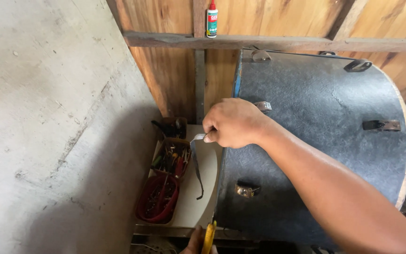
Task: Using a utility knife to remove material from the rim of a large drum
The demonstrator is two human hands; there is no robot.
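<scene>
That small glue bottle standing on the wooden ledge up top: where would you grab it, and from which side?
Best guess: pinch the glue bottle around its white-and-green body, below the red cap, coming from the front. It stands upright on the wooden rail with the plank wall right behind it, so only the front and sides are free. The narrow cap would probably give a poorer hold.

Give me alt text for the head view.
The right hand pinches a thin dark strip hanging beside a large dark drum. The left hand, at the bottom edge, holds a yellow tool; boxes of small tools stand below.
</scene>
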